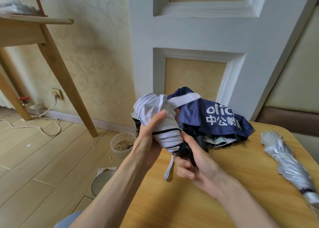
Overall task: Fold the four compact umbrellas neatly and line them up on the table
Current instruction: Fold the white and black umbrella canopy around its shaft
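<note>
Gripping the bunched canopy of a white compact umbrella [162, 124], the left hand [148, 138] wraps thumb and fingers round the fabric about midway along it, with the forearm rising from below. The right hand [195, 160] curls round the black handle [185, 151] at the lower end. Between them the umbrella is held slanting above the near edge of the wooden table [224, 184], its top end pointing up and away. Its closing strap [170, 169] hangs loose between the two hands.

The umbrella looks light. The cloth is thin, soft and probably slick, while the ribs underneath give it a stiff core. I judge the pleats will slip unless the canopy hand squeezes while the handle hand twists. The handle is the firm place to hold, and the strap is what must be caught to bind it.

Further out, a navy umbrella [215, 119] with white lettering lies loosely heaped on the table over a pale umbrella [217, 140]. A silver umbrella [286, 160] lies rolled well apart to the right.
</note>
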{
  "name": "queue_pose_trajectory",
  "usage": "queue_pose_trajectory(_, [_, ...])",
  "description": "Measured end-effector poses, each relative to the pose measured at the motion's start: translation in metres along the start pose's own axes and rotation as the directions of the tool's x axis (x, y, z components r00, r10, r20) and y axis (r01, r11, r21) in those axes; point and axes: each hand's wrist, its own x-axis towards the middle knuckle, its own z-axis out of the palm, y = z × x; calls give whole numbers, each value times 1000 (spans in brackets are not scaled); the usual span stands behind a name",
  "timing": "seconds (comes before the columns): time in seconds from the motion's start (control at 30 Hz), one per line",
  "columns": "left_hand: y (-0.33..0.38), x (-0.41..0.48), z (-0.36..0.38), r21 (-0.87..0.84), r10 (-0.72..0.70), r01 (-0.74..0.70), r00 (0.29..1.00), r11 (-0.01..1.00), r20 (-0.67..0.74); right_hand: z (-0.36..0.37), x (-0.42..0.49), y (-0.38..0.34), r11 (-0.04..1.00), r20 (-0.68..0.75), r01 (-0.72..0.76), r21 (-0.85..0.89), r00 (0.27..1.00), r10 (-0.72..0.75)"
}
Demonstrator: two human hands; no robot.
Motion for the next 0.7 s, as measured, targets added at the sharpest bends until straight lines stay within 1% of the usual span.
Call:
queue_pose_trajectory(0.03, [1,0,0,-1,-3,3,1000,1000,-11,0,0,0,1000,14,6,4,1000,-6])
queue_pose_trajectory(0.1, [2,1,1,1,2,-2,998,1000,-66,0,0,1,998,14,62,11,998,-62])
queue_pose_trajectory(0.2, [2,1,2,21,25,-23,994,1000,-106,0,4,6,987,-48,162,6,986,-161])
queue_pose_trajectory(0.27, [2,1,2,34,36,-32,993,999,-116,1,7,8,982,-90,186,-42,978,-190])
queue_pose_trajectory(0.37, [1,0,1,39,17,-13,997,999,-82,3,9,8,986,-88,162,-43,982,-165])
queue_pose_trajectory(0.47, [1,-3,2,68,-34,38,998,997,-55,4,7,6,995,-12,84,51,996,-83])
queue_pose_trajectory(0.57, [1,-4,6,83,-38,45,996,996,-77,5,8,8,996,40,29,90,999,-32])
queue_pose_trajectory(0.63, [2,-4,8,80,-16,26,993,996,-119,4,10,10,996,16,61,71,998,-62])
queue_pose_trajectory(0.7, [3,-3,9,103,1,13,991,995,-135,0,12,8,990,-47,141,-30,989,-143])
